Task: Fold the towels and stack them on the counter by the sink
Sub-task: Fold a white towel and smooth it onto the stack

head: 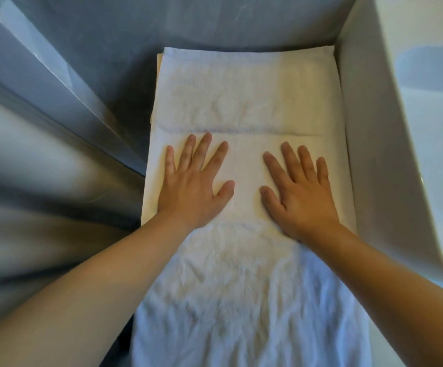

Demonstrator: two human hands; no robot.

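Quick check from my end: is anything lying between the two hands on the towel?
No. In the head view, only bare white towel shows between the left hand and right hand, both pressed flat on it.

White wall (368,107) crowds the towel's (241,96) right edge.

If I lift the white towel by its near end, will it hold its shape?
Probably not. The white towel looks soft and wrinkled, so it should flop and sag. It likely unfolds at the fold under the left hand and right hand. It seems unlikely to slide on the cloth below.
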